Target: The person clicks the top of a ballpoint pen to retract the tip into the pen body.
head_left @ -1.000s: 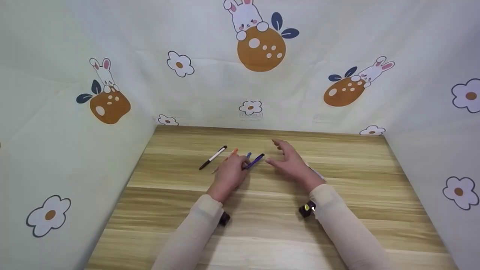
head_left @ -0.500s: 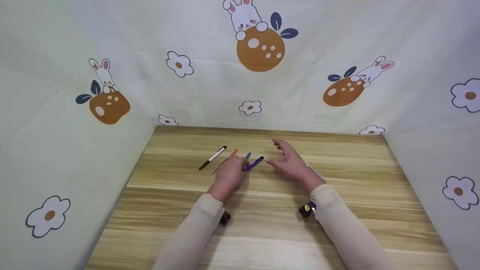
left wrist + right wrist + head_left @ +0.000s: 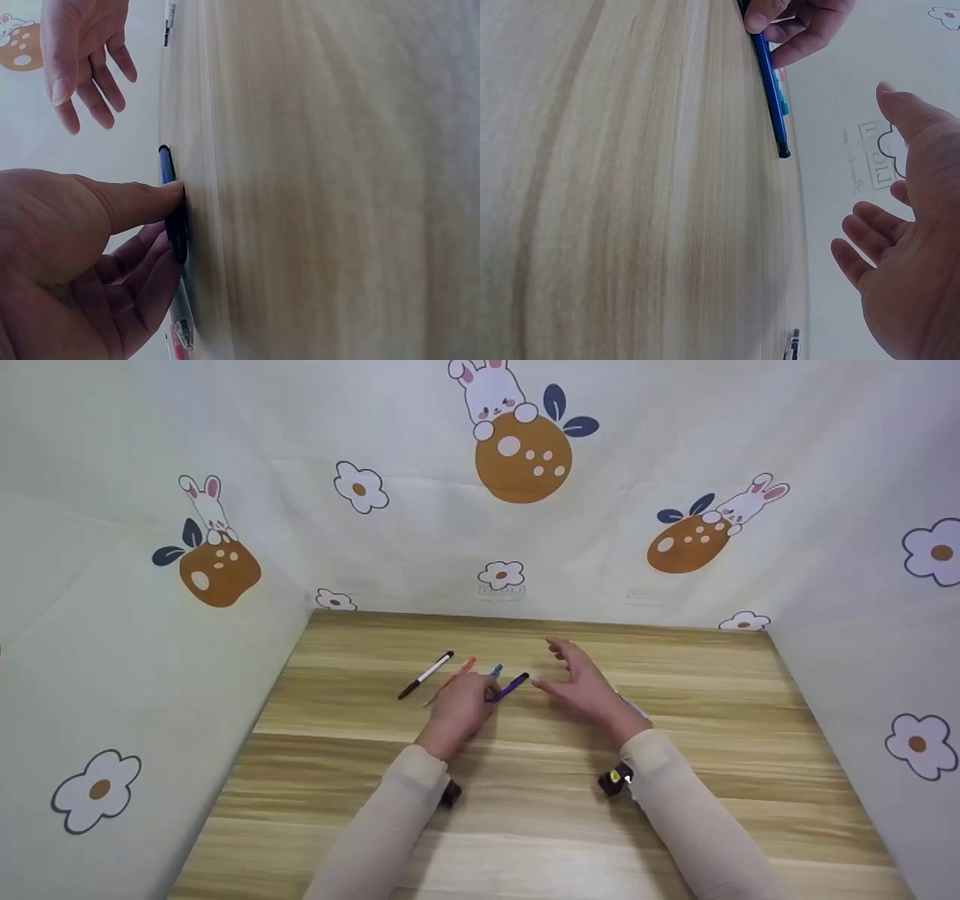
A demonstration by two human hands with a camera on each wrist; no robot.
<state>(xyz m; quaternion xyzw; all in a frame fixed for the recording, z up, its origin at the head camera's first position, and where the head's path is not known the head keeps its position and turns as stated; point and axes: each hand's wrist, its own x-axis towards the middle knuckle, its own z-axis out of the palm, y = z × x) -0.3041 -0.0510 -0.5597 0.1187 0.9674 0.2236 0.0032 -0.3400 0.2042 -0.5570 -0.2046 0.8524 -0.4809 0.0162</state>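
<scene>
With thumb and fingertips, my left hand [image 3: 461, 709] pinches a dark blue pen [image 3: 513, 687] by its near end, low at the wooden tabletop. Its black-capped end points toward my right hand [image 3: 585, 690]. That hand hovers apart from the pen, fingers spread and relaxed, holding nothing; the right wrist view shows its bare palm [image 3: 922, 247]. Partly covered by the left hand are a light blue-ended pen [image 3: 496, 670] and an orange pen [image 3: 465, 666]. Left of them lies a white pen [image 3: 425, 675] with black ends.
A slim white or clear pen [image 3: 634, 704] lies beyond the right wrist, partly hidden by it. Small black wrist cameras [image 3: 615, 778] hang under both sleeves. Patterned cloth walls [image 3: 420, 540] with rabbits and flowers enclose the wooden table [image 3: 525, 825] at the back and sides.
The far end of the dark blue pen has dipped slightly since one second ago, still in the left hand's pinch. My right hand has stayed in place.
</scene>
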